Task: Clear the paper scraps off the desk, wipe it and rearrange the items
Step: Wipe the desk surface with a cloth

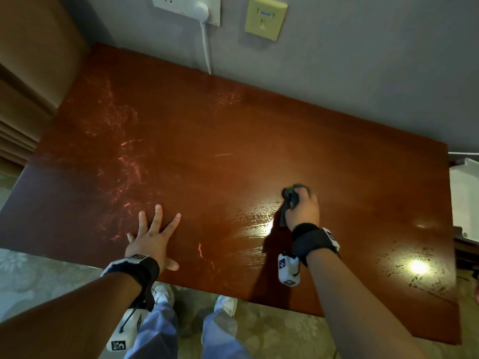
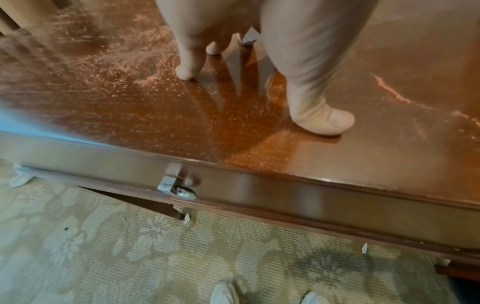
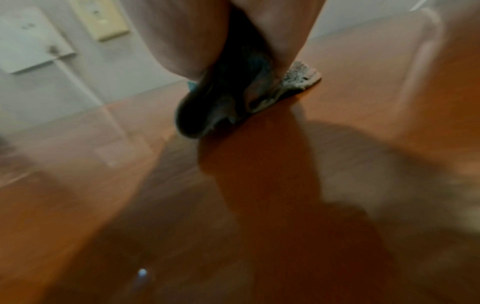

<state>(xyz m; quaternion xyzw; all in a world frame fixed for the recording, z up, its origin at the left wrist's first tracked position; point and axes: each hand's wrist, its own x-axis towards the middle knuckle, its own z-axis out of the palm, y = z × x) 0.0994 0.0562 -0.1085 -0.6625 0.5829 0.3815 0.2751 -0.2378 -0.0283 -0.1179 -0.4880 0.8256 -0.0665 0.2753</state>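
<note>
Right hand [image 1: 303, 208] clenching a dark crumpled cloth [image 1: 291, 196], left hand [image 1: 149, 239] splayed flat, I'm mid-wipe; pale streaks [image 1: 124, 161] left of the cloth look next.

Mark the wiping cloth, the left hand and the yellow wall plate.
wiping cloth [image 1: 290, 195], head view, bunched part ahead of the fingers
left hand [image 1: 149, 242], head view, back of the hand
yellow wall plate [image 1: 265, 18], head view, middle of its face

Left hand [image 1: 150, 239] flat on table [image 1: 233, 141] near front edge; right hand [image 1: 305, 209] grips cloth [image 1: 291, 196] further right. Socket [image 1: 171, 3] on wall [image 1: 363, 60] behind; scraps [image 2: 186, 219], seemingly paper, on floor [image 2: 130, 246] below.
</note>
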